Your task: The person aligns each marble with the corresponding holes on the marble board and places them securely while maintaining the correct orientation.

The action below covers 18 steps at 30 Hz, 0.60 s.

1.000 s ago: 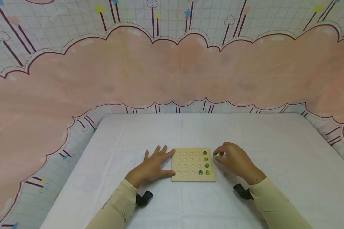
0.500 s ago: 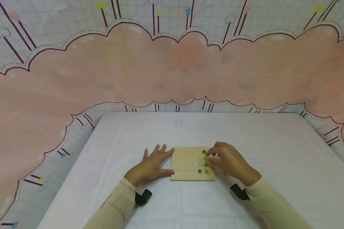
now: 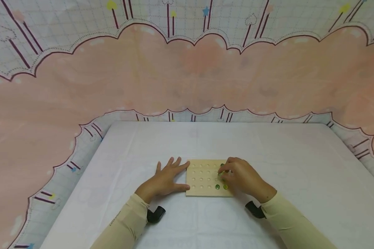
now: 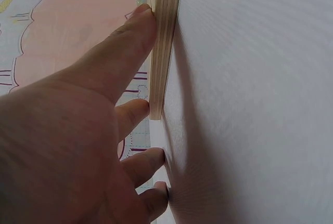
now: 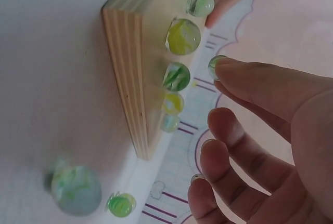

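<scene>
A wooden board [image 3: 202, 192] with rows of shallow dimples lies flat on the table. My left hand [image 3: 163, 182] rests at its left side, fingers spread, with thumb [image 4: 140, 26] and index finger touching the edge. Over the right part of the board, my right hand [image 3: 247, 178] pinches a greenish glass marble [image 5: 214, 68] between thumb and forefinger, held apart from the surface. Green and yellow marbles sit in dimples at the right, among them a yellow marble [image 5: 183, 37] and a green marble [image 5: 177, 76]. In the head view my right hand hides some of them.
Two loose marbles lie on the table beside the board's right side: a pale green marble [image 5: 78, 192] close to the camera and a bright green marble [image 5: 121, 205] beyond it. The white-covered table [image 3: 137, 145] ends at a patterned backdrop [image 3: 174, 79].
My right hand has moved left from beside the board to above its right columns, carrying the marble. The left hand stays at the board's edge.
</scene>
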Motion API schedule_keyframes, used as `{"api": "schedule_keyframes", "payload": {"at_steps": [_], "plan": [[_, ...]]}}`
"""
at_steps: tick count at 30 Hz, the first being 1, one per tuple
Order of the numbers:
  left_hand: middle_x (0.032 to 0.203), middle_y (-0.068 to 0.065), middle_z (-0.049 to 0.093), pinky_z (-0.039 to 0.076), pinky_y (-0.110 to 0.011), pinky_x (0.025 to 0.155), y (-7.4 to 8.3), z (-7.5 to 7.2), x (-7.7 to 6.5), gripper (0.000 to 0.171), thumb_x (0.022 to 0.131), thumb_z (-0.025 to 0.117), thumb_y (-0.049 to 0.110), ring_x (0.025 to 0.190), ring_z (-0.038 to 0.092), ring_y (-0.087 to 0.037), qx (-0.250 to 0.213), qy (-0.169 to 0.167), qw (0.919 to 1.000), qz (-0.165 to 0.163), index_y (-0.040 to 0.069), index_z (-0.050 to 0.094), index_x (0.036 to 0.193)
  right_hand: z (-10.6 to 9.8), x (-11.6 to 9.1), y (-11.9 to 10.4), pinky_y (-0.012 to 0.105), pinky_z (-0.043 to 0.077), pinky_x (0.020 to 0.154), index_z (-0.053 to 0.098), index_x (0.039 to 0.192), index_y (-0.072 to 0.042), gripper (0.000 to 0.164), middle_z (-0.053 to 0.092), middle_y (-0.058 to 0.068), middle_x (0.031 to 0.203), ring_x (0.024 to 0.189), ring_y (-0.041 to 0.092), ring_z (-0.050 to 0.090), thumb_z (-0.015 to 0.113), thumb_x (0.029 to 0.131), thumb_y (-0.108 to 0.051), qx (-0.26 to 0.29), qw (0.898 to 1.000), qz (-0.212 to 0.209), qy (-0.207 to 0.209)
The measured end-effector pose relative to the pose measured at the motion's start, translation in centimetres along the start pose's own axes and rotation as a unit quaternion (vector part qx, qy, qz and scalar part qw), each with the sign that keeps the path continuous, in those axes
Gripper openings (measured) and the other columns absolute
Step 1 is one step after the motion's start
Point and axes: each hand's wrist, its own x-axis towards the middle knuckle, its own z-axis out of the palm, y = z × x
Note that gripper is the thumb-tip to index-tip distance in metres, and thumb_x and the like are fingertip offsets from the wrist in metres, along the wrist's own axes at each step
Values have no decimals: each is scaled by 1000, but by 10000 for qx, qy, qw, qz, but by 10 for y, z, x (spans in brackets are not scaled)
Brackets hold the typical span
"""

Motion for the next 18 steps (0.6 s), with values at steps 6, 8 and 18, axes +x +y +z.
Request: {"api": "schedule_keyframes", "payload": {"at_steps": [6,8,18], "plan": [[167,-11,20,-7,-68,119,0,0,0,87,82,76,52,157,4,-33,-19,15,10000,18,31,36,156,5,4,-5,23,44,64,80,90,-15,13,61,-8,80,70,9,49,78,80,-7,-91,9997,86,-186],[167,-11,20,-7,-68,120,1,-1,-1,86,82,76,52,157,4,-33,-17,12,10000,8,32,35,156,6,5,-6,23,43,63,80,88,-16,10,61,-9,79,70,8,49,80,80,-9,-126,9996,85,-231],[167,-10,20,-7,-67,120,1,-4,-1,86,83,76,52,157,4,-33,0,-14,10000,-34,32,35,156,10,5,-6,22,40,63,79,87,-18,8,57,-11,76,66,6,45,83,81,-14,-412,9987,-153,-256]]}}
